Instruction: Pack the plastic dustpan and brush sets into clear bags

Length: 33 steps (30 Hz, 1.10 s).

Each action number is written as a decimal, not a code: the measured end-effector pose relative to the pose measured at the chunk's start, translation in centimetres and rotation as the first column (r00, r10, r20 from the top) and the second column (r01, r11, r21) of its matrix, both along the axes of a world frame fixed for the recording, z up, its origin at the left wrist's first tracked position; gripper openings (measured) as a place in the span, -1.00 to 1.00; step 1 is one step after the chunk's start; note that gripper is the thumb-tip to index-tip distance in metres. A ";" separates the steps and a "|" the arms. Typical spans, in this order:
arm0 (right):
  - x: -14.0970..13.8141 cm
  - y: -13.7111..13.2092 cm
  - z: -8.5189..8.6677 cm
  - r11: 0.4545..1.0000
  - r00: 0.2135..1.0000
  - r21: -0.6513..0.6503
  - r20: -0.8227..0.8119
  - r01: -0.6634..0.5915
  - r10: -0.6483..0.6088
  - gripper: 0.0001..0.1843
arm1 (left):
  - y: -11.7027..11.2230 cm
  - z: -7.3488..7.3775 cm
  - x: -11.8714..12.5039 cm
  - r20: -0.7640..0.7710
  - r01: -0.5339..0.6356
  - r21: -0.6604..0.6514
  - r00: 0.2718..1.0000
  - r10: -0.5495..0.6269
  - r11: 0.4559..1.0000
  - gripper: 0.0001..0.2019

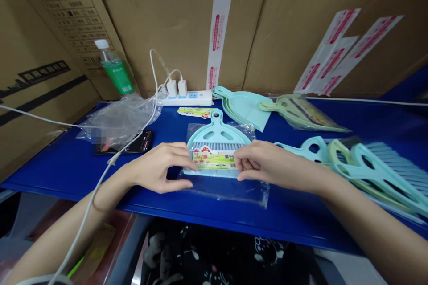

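In front of me on the table lies a light blue dustpan (218,128) with a grey-blue brush (217,146) nested in it. A clear plastic bag (230,191) surrounds them, its loose end toward me. A printed label card (210,159) lies across the brush. My left hand (167,165) is at the dustpan's left edge, thumb and fingers apart, fingertips at the card's left end. My right hand (256,162) rests at the card's right end with its fingers curled; what they pinch, if anything, is hidden.
Stacked dustpans (249,104) and a bagged green one (307,113) lie behind; several brushes (381,169) are at right. A power strip (199,98), second label card (194,111), crumpled plastic (120,118), phone (145,141) and bottle (117,73) are there. A white cable (110,164) crosses my left arm.
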State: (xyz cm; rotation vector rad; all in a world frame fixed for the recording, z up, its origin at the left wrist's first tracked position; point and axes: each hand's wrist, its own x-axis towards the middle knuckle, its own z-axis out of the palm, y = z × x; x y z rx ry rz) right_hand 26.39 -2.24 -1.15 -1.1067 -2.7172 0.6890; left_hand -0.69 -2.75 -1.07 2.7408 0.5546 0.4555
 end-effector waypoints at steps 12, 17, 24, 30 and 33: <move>0.3 -1.0 1.2 1.000 0.996 -0.016 0.092 -0.022 0.023 -0.75 | -0.3 0.2 -0.1 -0.079 -0.001 -0.013 0.997 0.000 1.000 -0.78; 0.4 -1.2 1.4 0.999 0.989 -0.025 0.141 -0.032 0.036 -0.77 | -0.6 0.2 0.0 -0.093 -0.005 0.001 0.996 0.005 1.000 -0.76; 0.3 -1.1 1.2 0.997 0.992 -0.018 0.098 -0.081 0.082 -0.73 | -0.6 0.2 0.1 -0.098 0.009 0.004 0.995 -0.009 1.000 -0.73; 0.2 -1.1 1.2 0.996 0.993 -0.035 0.079 -0.086 0.089 -0.66 | -0.5 0.2 0.2 -0.088 0.031 0.000 0.996 -0.031 1.000 -0.84; 0.3 -1.1 1.3 0.995 0.993 -0.055 0.077 -0.089 0.093 -0.62 | -0.4 0.4 0.3 -0.081 0.009 -0.022 0.997 -0.011 1.000 -0.80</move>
